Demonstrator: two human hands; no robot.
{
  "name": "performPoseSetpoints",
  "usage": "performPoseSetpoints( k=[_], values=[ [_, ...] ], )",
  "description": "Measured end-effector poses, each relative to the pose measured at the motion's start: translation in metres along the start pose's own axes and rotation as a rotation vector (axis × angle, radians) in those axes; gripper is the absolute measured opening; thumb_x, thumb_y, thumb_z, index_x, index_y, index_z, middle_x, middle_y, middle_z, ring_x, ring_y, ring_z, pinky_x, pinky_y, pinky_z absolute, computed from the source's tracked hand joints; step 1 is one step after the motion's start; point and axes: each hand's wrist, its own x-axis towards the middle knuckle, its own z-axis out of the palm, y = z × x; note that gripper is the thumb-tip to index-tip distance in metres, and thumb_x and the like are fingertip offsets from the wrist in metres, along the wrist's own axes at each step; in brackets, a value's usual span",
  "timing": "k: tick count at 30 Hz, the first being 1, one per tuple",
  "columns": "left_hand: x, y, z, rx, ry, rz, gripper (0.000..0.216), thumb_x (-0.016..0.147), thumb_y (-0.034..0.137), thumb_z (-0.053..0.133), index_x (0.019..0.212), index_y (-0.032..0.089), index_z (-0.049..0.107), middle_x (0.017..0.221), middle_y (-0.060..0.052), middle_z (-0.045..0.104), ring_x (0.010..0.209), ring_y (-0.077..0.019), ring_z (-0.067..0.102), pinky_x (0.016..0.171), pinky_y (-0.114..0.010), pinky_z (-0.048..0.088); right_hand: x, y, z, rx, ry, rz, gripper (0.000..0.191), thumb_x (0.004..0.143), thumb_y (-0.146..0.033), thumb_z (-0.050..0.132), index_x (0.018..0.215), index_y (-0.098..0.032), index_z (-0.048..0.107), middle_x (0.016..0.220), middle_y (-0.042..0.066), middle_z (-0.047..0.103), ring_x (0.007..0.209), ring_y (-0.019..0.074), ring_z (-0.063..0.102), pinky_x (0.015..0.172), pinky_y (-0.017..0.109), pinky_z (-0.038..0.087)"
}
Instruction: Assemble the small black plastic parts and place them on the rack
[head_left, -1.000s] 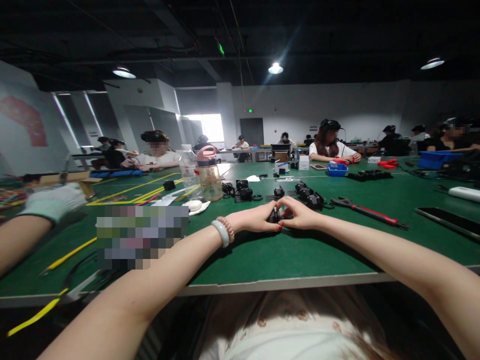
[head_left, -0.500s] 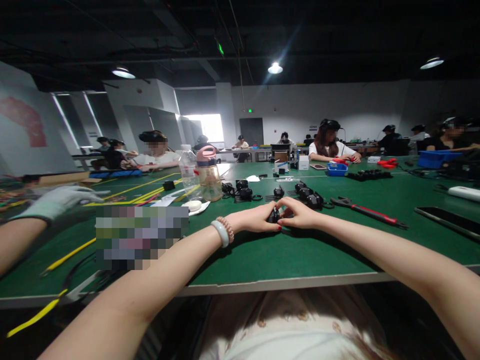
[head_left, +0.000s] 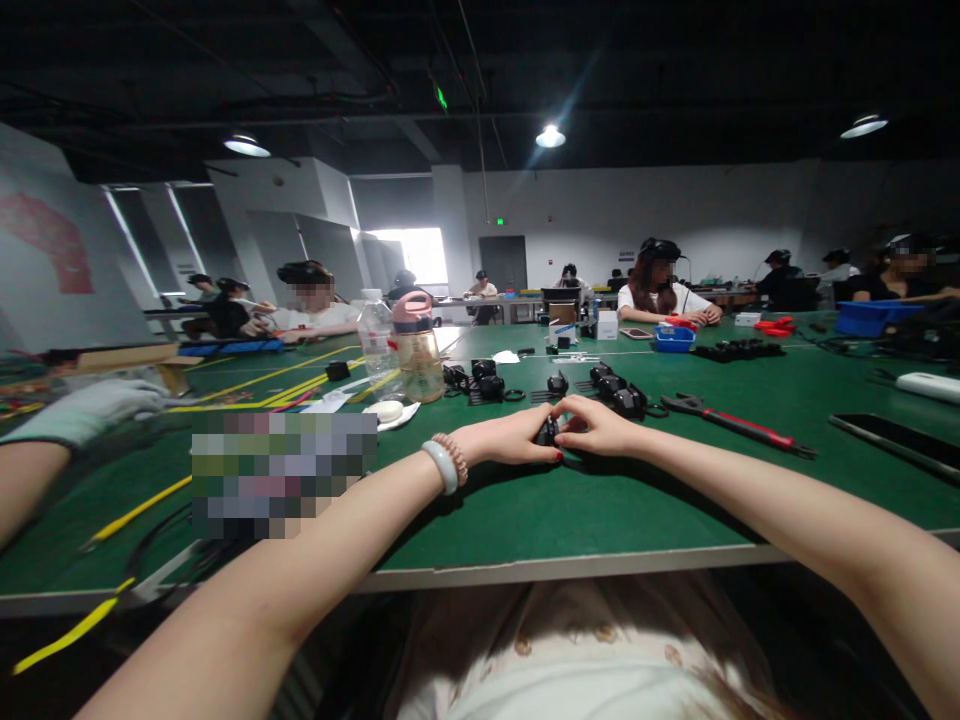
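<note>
Between my two hands, just above the green table (head_left: 495, 520), is a small black plastic part (head_left: 547, 431); its exact kind is hidden by the fingers. My left hand (head_left: 510, 435) grips it from the left, thumb along the near side. From the right, my right hand (head_left: 596, 428) pinches at the same part with curled fingers. Right behind the hands lie similar black parts: a single one (head_left: 557, 383), a group (head_left: 619, 390) to the right and another group (head_left: 491, 385) to the left, with a black ring (head_left: 514, 395) beside it.
Red-handled pliers (head_left: 739, 425) and a phone (head_left: 896, 443) lie to the right. A drink bottle (head_left: 418, 350), a clear bottle (head_left: 377, 340) and a round white item (head_left: 388, 411) stand left. A co-worker's gloved hand (head_left: 97, 405) is at far left; another person (head_left: 660, 285) sits opposite.
My hands stay nearly still around the black part, with only slight finger movement. The co-worker's gloved hand at the left has drawn back to the left.
</note>
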Motion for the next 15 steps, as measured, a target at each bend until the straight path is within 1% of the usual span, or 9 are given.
performPoseSetpoints(
  k=[8,15],
  values=[
    [-0.001,0.0025,-0.0005,0.0,-0.003,0.0,0.054,0.068,0.045,0.05,0.11,0.015,0.036,0.109,-0.008,0.048,0.093,-0.02,0.048,0.077,-0.027,0.037,0.0005,0.0004,-0.0002,-0.031,0.0,0.011,0.03,0.069,-0.029,0.055,0.095,-0.015,0.051,0.095,0.006,0.048,0.074,0.0119,0.054,0.067,0.028,0.046],
    [-0.0015,0.0037,-0.0012,0.021,-0.011,-0.002,0.052,0.068,0.046,0.049,0.109,0.016,0.036,0.107,-0.008,0.048,0.092,-0.0201,0.048,0.076,-0.028,0.037,0.0003,-0.0016,0.0001,-0.065,0.01,0.008,0.029,0.069,-0.028,0.055,0.094,-0.015,0.051,0.095,0.007,0.051,0.072,0.0118,0.055,0.066,0.027,0.045]
  ],
)
